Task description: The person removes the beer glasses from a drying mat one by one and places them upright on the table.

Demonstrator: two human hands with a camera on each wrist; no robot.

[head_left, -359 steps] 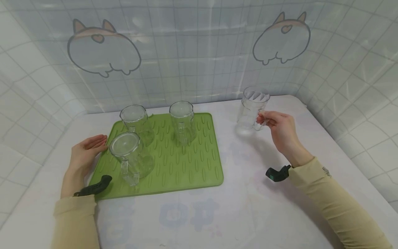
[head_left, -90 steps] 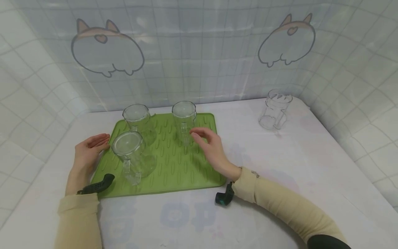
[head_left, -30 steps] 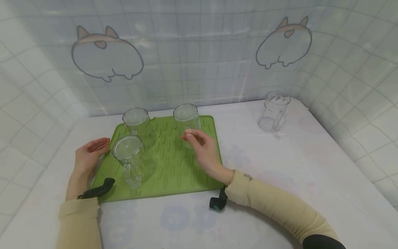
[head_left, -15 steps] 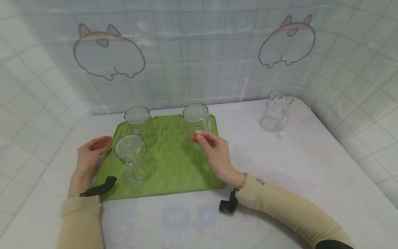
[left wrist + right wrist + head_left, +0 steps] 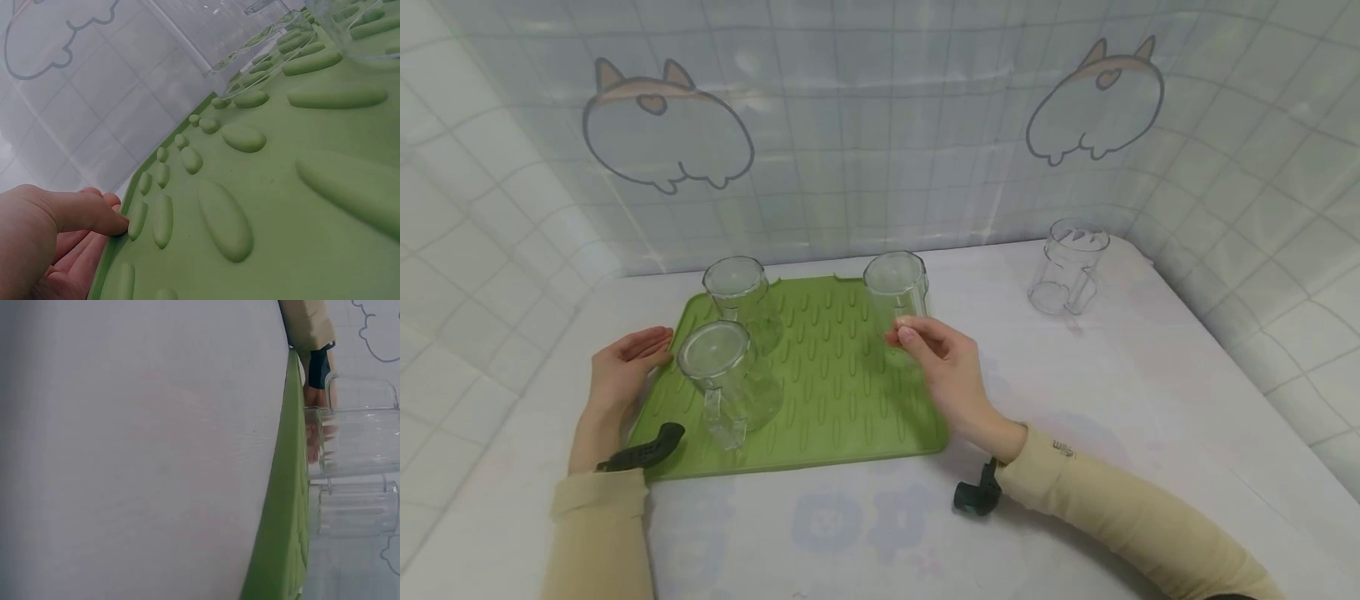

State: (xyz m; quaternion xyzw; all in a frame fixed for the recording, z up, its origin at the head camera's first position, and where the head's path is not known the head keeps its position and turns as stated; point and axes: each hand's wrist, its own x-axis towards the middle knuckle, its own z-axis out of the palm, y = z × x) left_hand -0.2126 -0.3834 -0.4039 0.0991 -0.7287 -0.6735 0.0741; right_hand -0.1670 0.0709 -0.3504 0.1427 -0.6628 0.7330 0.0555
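Note:
In the head view my right hand (image 5: 947,367) pinches the handle of a clear glass mug (image 5: 897,275) at the right rear of a green drying mat (image 5: 835,408). The fingers hide the mug's lower part, so I cannot tell whether its base touches the mat. My left hand (image 5: 625,367) holds the mat's left edge. In the left wrist view the thumb (image 5: 100,215) lies on the rim, with the other fingers outside it. Two more glass mugs stand on the mat's left half, one behind (image 5: 737,283) and one in front (image 5: 718,354); the front one appears upside down.
Another clear mug (image 5: 1067,271) stands on the white tabletop (image 5: 1045,375) at the back right, its handle facing right. A tile-patterned sheet (image 5: 880,125) rises behind and at both sides. The right wrist view shows mostly tabletop and the mat's side (image 5: 281,475).
Twelve seconds ago my right hand held the far-right mug; it let go of that one further right. Since then it has taken the mat's right-hand mug and moved it right. My left hand stays put.

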